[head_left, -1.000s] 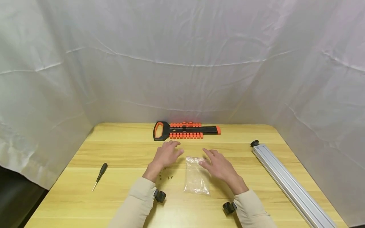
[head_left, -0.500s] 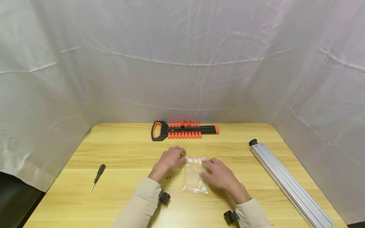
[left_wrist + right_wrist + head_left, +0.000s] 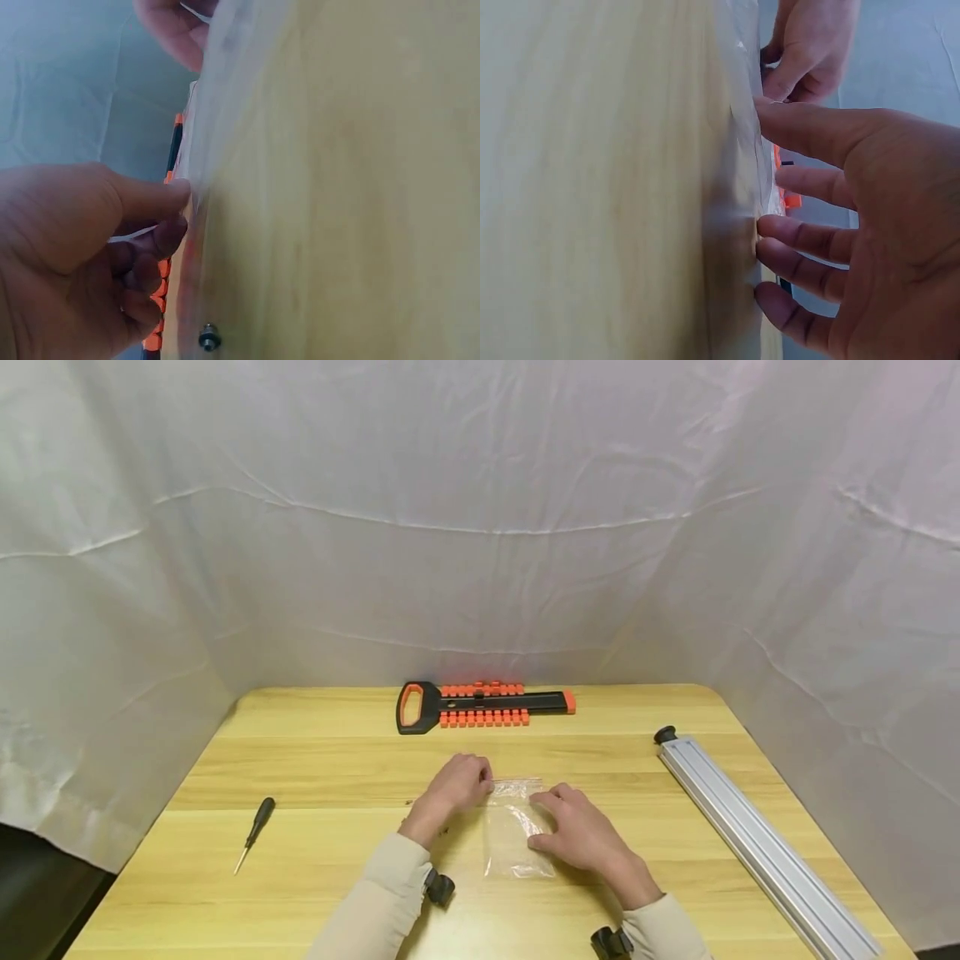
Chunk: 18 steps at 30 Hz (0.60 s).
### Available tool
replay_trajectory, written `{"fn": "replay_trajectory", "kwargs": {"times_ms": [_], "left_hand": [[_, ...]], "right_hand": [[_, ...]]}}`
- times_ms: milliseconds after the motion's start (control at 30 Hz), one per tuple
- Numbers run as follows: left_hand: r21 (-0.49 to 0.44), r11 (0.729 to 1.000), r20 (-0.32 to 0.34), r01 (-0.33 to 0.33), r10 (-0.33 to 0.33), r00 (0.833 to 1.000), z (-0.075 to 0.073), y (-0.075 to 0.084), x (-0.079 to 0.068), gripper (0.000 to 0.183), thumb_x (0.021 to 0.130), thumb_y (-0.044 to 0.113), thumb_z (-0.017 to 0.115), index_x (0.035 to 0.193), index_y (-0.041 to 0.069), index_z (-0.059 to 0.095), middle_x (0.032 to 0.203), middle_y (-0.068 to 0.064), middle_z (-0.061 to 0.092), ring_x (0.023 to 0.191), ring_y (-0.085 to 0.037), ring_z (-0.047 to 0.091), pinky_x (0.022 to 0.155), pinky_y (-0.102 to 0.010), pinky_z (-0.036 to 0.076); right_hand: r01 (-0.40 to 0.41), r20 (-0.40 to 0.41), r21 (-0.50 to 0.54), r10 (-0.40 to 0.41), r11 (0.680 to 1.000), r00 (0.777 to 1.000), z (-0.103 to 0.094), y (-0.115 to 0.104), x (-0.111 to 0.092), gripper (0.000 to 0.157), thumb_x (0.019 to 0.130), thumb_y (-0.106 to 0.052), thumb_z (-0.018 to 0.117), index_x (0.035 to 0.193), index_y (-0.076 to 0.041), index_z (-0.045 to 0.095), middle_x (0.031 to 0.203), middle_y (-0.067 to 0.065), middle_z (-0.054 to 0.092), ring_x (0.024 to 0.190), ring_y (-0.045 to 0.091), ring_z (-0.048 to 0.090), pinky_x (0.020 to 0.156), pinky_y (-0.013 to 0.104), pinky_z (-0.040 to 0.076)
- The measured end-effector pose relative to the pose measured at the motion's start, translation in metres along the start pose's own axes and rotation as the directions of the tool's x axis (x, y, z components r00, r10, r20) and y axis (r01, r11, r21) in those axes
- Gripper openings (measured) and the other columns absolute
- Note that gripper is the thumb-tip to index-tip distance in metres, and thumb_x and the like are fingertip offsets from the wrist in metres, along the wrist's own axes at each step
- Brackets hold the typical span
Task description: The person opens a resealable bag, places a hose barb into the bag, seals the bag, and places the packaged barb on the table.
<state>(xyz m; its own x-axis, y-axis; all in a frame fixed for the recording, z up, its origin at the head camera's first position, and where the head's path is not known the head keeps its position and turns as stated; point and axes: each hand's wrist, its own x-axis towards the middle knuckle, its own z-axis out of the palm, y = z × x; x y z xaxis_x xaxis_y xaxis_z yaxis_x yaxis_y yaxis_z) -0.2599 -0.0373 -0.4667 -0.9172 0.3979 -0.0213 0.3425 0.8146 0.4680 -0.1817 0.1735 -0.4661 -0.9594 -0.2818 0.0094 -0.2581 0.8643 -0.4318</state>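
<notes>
A clear zip-top plastic bag (image 3: pixel 517 839) lies on the table in front of me. My left hand (image 3: pixel 453 787) pinches its upper left corner; in the left wrist view, thumb and forefinger meet at the bag's edge. On the other side, my right hand (image 3: pixel 588 837) rests at the bag's right edge with its fingers spread and loosely bent. The thumb touches the film in the right wrist view. A few small dark screws (image 3: pixel 445 832) lie by my left wrist, partly hidden by it. One small metal screw (image 3: pixel 210 337) shows closer in the left wrist view.
A screwdriver (image 3: pixel 255 831) with a dark handle lies at the left. Near the back edge is a black and orange tool holder (image 3: pixel 487 702). A long silver aluminium bar (image 3: pixel 761 835) with a black knob lies along the right side. Pale curtains (image 3: pixel 480 527) enclose the table.
My left hand has moved right and toward me onto the bag's upper corner and now pinches it. My right hand has come down slightly along the bag's right edge.
</notes>
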Motion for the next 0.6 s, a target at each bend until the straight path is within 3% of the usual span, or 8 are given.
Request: {"fn": "replay_trajectory", "kwargs": {"times_ms": [133, 267, 433, 600], "left_hand": [[-0.124, 0.991, 0.002, 0.055, -0.055, 0.998, -0.001, -0.001, -0.007, 0.010, 0.093, 0.021, 0.064, 0.086, 0.015, 0.066, 0.081, 0.004, 0.062, 0.072, -0.012, 0.053, 0.068, -0.027, 0.045], [-0.188, 0.979, -0.014, 0.074, -0.078, 0.997, -0.004, -0.004, -0.015, 0.009, 0.093, 0.022, 0.064, 0.087, 0.015, 0.066, 0.078, 0.004, 0.061, 0.068, -0.012, 0.052, 0.063, -0.025, 0.044], [-0.195, 0.979, -0.058, 0.057, -0.069, 0.996, -0.006, -0.006, -0.021, 0.008, 0.094, 0.020, 0.062, 0.088, 0.016, 0.064, 0.076, 0.005, 0.060, 0.065, -0.010, 0.051, 0.059, -0.024, 0.042], [-0.197, 0.978, -0.065, 0.072, -0.086, 0.994, -0.009, -0.007, -0.027, 0.009, 0.095, 0.020, 0.059, 0.088, 0.016, 0.063, 0.076, 0.004, 0.059, 0.064, -0.011, 0.051, 0.059, -0.025, 0.042]], "right_hand": [[-0.081, 0.019, 0.147, 0.079, 0.986, 0.997, -0.001, 0.002, 0.001, 0.075, 0.077, -0.028, 0.080, 0.140, -0.007, 0.045, 0.117, 0.007, 0.061, 0.108, 0.023, 0.059, 0.095, 0.045, 0.048], [-0.153, 0.057, 0.250, 0.143, 0.956, 0.988, -0.001, 0.006, 0.002, 0.074, 0.080, -0.023, 0.076, 0.142, -0.004, 0.040, 0.097, 0.000, 0.061, 0.086, 0.014, 0.058, 0.080, 0.036, 0.049], [-0.151, 0.067, 0.246, 0.139, 0.957, 0.988, -0.003, 0.011, 0.001, 0.049, 0.083, -0.016, 0.070, 0.128, -0.005, 0.052, 0.078, -0.004, 0.055, 0.068, 0.011, 0.049, 0.066, 0.028, 0.042], [-0.105, 0.086, 0.268, 0.085, 0.958, 0.993, -0.007, 0.015, -0.001, 0.022, 0.088, -0.010, 0.064, 0.109, -0.010, 0.061, 0.078, -0.003, 0.058, 0.070, 0.012, 0.051, 0.067, 0.028, 0.042]]}}
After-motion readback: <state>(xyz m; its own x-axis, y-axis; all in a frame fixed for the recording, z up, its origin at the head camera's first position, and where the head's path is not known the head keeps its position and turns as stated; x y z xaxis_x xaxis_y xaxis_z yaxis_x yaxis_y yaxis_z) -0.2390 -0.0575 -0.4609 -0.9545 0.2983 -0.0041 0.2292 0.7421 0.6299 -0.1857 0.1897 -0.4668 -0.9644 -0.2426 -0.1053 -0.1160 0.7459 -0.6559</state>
